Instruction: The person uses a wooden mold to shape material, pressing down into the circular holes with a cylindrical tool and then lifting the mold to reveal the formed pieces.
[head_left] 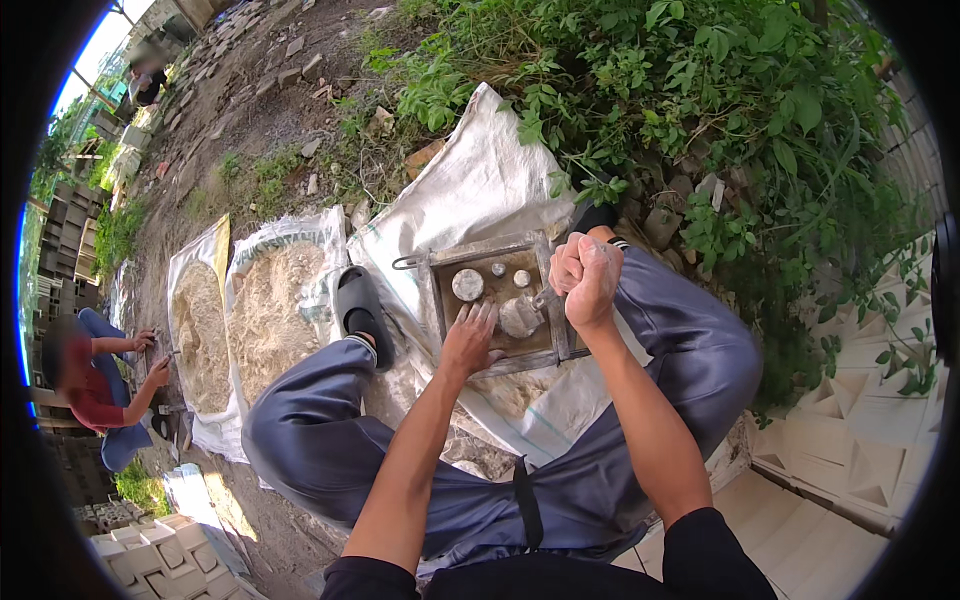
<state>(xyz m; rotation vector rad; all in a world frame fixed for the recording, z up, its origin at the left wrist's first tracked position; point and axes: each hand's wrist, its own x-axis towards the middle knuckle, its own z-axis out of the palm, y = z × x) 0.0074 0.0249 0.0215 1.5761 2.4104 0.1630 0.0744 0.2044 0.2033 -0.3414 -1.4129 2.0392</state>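
Note:
Between my legs lies a rectangular wooden frame [432, 318] with a greyish, dusty bed inside. A large pale round disc [467, 285] and two smaller round pieces, one grey [498, 269] and one whitish [522, 278], sit in it. A dusty rounded lump [520, 317] with a short neck is at the frame's right side. My left hand [472, 338] reaches in with fingers stretched out, just below the large disc. My powder-coated right hand [587, 280] is closed in a fist over the frame's right edge; what it holds, if anything, is hidden.
White woven sacking [490, 165] lies under and beyond the frame. To the left are two opened sacks of pale powder [275, 310]. Leafy plants [640, 90] crowd the far right, patterned pale blocks [850, 400] the right. Another person [105, 385] sits at far left.

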